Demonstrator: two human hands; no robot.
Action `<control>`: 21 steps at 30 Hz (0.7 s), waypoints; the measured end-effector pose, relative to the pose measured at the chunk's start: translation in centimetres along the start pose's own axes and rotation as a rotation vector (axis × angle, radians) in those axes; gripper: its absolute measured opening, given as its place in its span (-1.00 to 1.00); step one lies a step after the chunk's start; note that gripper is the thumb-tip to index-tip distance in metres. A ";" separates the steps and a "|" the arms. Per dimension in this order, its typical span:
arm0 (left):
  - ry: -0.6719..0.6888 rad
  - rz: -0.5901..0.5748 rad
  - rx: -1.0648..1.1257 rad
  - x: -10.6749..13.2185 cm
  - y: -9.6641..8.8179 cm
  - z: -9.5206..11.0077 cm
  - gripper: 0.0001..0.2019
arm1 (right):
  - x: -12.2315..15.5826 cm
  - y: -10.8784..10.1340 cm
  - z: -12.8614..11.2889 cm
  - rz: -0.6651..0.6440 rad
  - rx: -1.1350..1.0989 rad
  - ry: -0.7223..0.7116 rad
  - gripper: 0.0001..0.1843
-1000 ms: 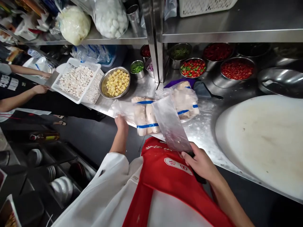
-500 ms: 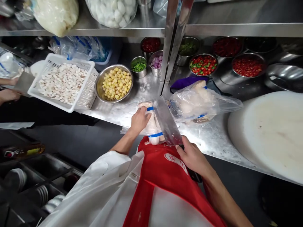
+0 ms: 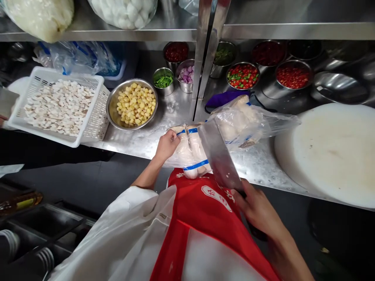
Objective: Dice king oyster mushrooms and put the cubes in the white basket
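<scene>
Under the left hand (image 3: 168, 144), the packet (image 3: 193, 150) shows pale cream through clear film, banded with bright blue stripes. The right hand (image 3: 254, 205) has a silver-grey cleaver (image 3: 219, 156). Between the hands, the apron (image 3: 190, 203) is solid red with white lettering. Left of the left hand are yellow chunks (image 3: 136, 103) and a white, hole-patterned basket (image 3: 98, 123).

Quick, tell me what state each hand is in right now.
Left hand: closed, apparently pinching the blue-striped pack near its upper left corner.
Right hand: closed, holding the cleaver by its handle.
</scene>
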State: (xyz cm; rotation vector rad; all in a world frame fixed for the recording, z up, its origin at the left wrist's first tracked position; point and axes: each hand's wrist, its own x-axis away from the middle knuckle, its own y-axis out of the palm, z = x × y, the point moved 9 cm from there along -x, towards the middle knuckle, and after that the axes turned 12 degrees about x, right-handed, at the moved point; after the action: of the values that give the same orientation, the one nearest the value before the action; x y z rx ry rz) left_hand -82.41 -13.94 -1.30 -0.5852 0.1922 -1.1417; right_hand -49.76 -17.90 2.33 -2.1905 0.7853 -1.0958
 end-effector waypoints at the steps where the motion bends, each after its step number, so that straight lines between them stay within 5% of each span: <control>1: 0.037 0.019 -0.047 0.2 -0.3 0.6 -0.85 | 0.8 -0.1 0.6 -0.005 -0.021 0.009 -0.66; 5: 0.344 0.047 -0.252 3.2 -0.2 4.6 -0.83 | 2.9 -0.2 2.2 -0.017 -0.084 0.014 -0.66; 8: 0.491 -0.290 -0.363 7.2 4.3 5.2 -0.82 | 4.0 0.6 2.3 -0.056 -0.084 -0.055 -0.73; 10: 0.501 -0.404 -0.432 9.4 6.6 4.3 -0.79 | 4.7 1.4 2.2 -0.100 -0.067 -0.112 -0.75; 21: 0.486 -0.296 -0.326 10.1 7.9 1.5 -0.82 | 5.9 4.5 3.0 -0.231 -0.051 -0.072 -0.73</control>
State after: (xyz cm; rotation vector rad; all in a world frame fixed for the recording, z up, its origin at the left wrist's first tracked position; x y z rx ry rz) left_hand -71.21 -20.17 -2.78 -0.6264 0.7386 -1.5448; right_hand -45.52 -24.48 0.62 -2.3949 0.5438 -1.1092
